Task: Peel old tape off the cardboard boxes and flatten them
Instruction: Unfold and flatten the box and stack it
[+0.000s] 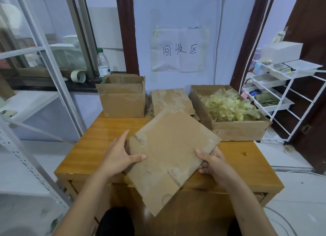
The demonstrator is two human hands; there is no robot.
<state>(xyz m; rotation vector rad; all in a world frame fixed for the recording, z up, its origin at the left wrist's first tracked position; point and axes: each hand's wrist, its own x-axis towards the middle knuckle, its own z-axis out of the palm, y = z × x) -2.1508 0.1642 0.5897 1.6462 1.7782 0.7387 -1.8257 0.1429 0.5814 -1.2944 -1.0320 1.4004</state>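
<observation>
- Both hands, left hand (121, 154) and right hand (214, 162), grasp the flattened box (169, 156) over the table's (91, 144) near edge.
- Pile of flattened boxes (170, 99) and tape-filled box (229, 112) sit at the far edge; an upright box (123, 100) at the far left corner likely remains.

Brown flattened box (169, 153) — yellowish tape scraps (229, 107) — orange-brown table (91, 142).

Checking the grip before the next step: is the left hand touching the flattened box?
Touching. The head view shows the left hand with its thumb lying on top of the flattened box and the palm against its left edge.
</observation>
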